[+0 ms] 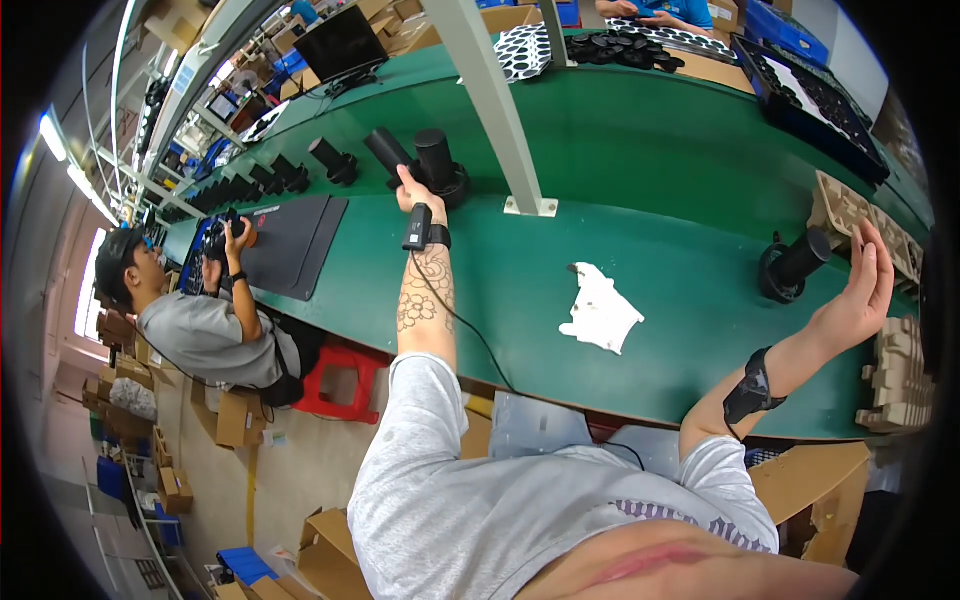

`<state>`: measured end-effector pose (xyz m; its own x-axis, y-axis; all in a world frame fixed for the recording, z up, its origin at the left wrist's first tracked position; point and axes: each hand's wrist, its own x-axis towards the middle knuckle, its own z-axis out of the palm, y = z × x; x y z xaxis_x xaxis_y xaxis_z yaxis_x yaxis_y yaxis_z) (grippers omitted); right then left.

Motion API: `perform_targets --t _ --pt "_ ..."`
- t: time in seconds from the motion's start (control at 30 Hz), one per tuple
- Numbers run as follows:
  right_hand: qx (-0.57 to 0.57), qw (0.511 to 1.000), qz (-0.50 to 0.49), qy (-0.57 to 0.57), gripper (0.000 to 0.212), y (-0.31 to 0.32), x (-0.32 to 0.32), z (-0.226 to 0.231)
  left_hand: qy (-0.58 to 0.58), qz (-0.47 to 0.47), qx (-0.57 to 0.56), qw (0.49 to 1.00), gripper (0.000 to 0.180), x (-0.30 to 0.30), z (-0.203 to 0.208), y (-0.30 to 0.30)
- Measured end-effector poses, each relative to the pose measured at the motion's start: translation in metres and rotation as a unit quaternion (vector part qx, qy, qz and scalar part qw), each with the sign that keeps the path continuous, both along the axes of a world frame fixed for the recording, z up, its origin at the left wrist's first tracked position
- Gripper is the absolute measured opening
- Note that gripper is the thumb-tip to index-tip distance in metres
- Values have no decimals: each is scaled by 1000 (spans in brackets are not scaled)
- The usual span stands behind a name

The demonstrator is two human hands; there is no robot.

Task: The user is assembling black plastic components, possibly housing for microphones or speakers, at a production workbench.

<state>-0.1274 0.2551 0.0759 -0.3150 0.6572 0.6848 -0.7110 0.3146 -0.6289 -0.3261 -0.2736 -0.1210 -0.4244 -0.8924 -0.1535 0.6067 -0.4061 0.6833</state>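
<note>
Counter, green: carries the items below.

Left hand: at the far edge, against the lower part of a leaning black cylinder; fingers partly hidden, so whether they are clamped on it cannot be told.

Upright black cylinder, wide-based: just right of the leaning one, at the same edge.

Right hand: towards the right end, fingers extended, nothing seen in it; near a third black cylinder and a moulded pulp tray.

White sheet, crumpled: nearer the near edge, between the hands.

Handling, as judged: cylinders probably stiff, fairly solid, perhaps slippery; best held around the shaft, above the base.
</note>
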Motion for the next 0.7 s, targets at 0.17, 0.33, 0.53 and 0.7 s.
perform_targets --t 0.17,0.33,0.53,0.7 --pt "242 907 205 -275 23 -63 2 -2 -107 50 -380 917 45 78 37 -8" --pt "404 748 291 -438 38 -129 -26 -101 -117 -99 -373 915 28 212 92 50" --pt "487 802 121 -323 33 -178 -25 -207 -238 -361 -334 838 16 334 107 133" --pt "131 875 349 -310 22 -152 -21 -205 -226 -403 -381 801 17 384 118 173"
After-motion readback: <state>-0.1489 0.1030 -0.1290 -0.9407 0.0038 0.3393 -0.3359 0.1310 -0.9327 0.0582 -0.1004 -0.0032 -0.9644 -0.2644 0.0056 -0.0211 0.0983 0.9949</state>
